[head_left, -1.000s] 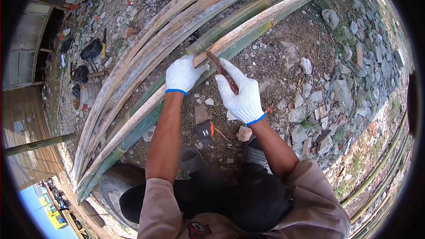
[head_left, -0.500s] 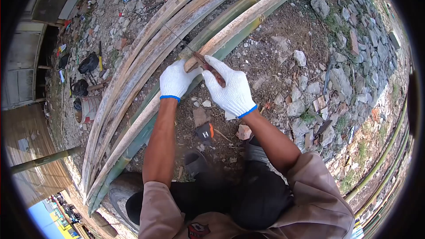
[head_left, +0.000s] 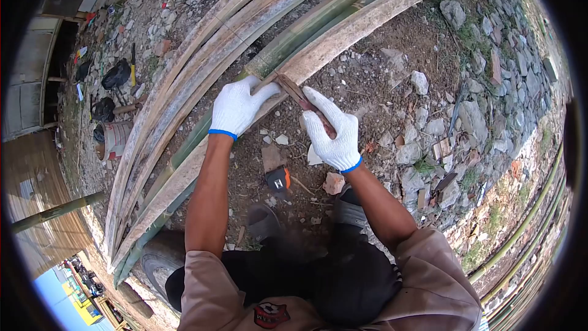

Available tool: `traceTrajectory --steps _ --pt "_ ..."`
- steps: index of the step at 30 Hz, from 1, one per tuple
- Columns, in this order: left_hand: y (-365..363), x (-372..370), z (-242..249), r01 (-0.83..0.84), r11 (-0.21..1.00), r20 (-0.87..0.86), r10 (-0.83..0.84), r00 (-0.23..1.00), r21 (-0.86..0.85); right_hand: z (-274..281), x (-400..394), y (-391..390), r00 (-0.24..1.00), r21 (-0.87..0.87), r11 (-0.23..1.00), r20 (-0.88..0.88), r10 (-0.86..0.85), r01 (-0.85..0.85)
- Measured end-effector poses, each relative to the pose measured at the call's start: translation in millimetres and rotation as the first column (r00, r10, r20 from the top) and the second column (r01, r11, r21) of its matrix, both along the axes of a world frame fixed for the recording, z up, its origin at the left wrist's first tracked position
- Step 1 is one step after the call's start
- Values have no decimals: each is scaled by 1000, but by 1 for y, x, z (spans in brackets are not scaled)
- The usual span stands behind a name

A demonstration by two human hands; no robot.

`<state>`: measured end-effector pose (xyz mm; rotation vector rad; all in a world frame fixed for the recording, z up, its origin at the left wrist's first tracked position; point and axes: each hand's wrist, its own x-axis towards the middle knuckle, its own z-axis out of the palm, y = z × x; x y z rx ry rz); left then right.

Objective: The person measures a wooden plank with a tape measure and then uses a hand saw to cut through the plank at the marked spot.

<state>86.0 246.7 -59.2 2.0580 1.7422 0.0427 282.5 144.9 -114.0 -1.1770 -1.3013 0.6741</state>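
Note:
A long pale wooden plank lies diagonally over green bamboo poles. My gloved left hand grips the plank's near edge, thumb stretched along it. In my gloved right hand, the fingers wrap round the reddish-brown handle of a handsaw. Its thin blade, seen nearly edge-on, crosses the plank and bamboo just right of my left thumb and points up and left. The blade's contact with the wood is partly hidden by the handle end.
Weathered curved planks lie beyond the bamboo. A black and orange tape measure rests on the ground near my feet. Broken stones spread at the right. A bucket and a yellow-handled tool are at the left.
My right hand has moved down and right, drawing the saw handle back toward me. The plank's broad face shows more now, and my left hand has moved slightly left.

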Motion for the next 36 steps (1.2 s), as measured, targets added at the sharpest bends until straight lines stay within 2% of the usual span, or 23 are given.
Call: traceTrajectory --steps 1,3,4,6,7,9,10,12,14,16,17,19,20,21,24,25,27,28,30,31,33,34,36 --pt "0 -3 5 -13 995 139 -1 990 95 -5 -1 0 1000 -11 1000 2 -12 12" --pt "4 -13 -13 -58 980 69 46 997 192 -5 -5 0 994 -101 994 -104 28 -39" --pt "2 -10 -22 -80 962 33 74 997 262 -3 -5 1 995 -188 981 -93 36 -53" --pt "-11 4 -40 -112 887 20 115 993 447 -5 -11 8 995 -194 980 -94 31 -49" --pt "-18 6 -47 -35 860 29 23 999 509 -5 -12 13 996 -205 978 -92 18 -36" --pt "-29 13 -55 124 755 -118 -62 991 644 3 -9 20 990 -211 976 -139 17 -47" --pt "-29 15 -51 123 757 -116 -63 991 641 5 -3 21 992 -255 964 -111 52 -79" --pt "-28 17 -42 190 858 -213 -97 972 477 -9 1 19 991 -218 971 -112 75 -98" --pt "-21 5 -54 182 890 -209 -101 973 418 -21 2 15 988 -179 976 -118 102 -122" --pt "-11 5 -46 133 952 -180 -85 980 276 -26 3 12 989 -181 973 -66 134 -144" --pt "-8 4 -43 128 953 -177 -81 981 275 -28 3 7 988 -183 972 -63 138 -148" --pt "3 6 -27 33 999 -155 -33 987 -3 -32 1 4 981 -189 962 -47 190 -195" --pt "4 5 -27 60 998 -170 -58 984 5 -40 -1 6 988 -94 983 -4 157 -157" --pt "5 4 -25 55 998 -174 -52 983 12 -34 0 6 987 -87 983 -7 162 -162" --pt "6 5 -24 81 997 -212 -81 974 -6 -8 12 -27 989 -281 948 -38 144 -149" --pt "9 4 -26 84 996 -223 -80 971 9 1 20 -48 991 -259 961 54 120 -102" --pt "9 4 -26 84 996 -237 -78 968 13 23 49 -97 980 -441 886 60 191 -146" --pt "10 6 -21 73 997 -242 -76 967 -22 21 57 -116 986 -356 924 40 165 -140" --pt "7 7 -22 60 996 -250 -75 965 -66 33 67 -137 976 -407 905 111 187 -127" --pt "6 5 -26 64 996 -253 -78 964 -64 35 68 -140 973 -411 901 114 199 -137" --pt "3 2 -35 86 994 -250 -68 966 63 31 51 -122 985 -356 930 106 134 -88" --pt "3 3 -34 93 994 -251 -73 965 66 28 44 -103 983 -402 912 115 141 -84" --pt "-1 6 -33 73 993 -242 -49 969 94 20 20 -59 998 -347 936 -4 69 -66"
